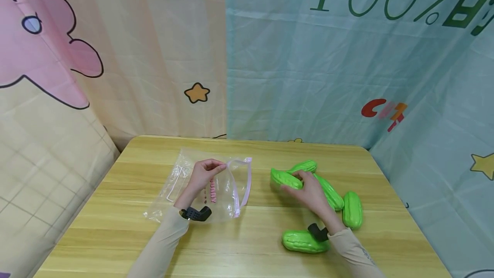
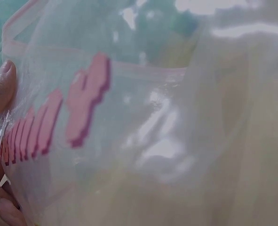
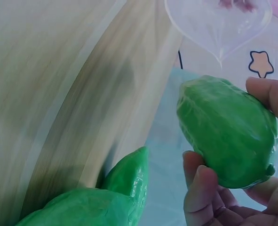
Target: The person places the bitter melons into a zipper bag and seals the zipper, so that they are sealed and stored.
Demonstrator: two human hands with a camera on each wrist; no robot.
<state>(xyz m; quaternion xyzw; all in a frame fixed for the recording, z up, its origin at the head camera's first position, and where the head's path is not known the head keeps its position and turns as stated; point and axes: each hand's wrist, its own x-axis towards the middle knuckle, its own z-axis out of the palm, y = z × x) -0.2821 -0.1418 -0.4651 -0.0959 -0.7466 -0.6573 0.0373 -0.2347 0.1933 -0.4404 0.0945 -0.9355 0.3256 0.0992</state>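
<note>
The left hand pinches the rim of a clear bag at the left of the tabletop; the bag's mouth stands open, facing right. The right hand grips a green gourd between thumb and fingers, raised off the tabletop, right of the bag. Of the other gourds, one lies just beyond it, one partly behind the right hand, one farther right, and one near, below the right wrist.
</note>
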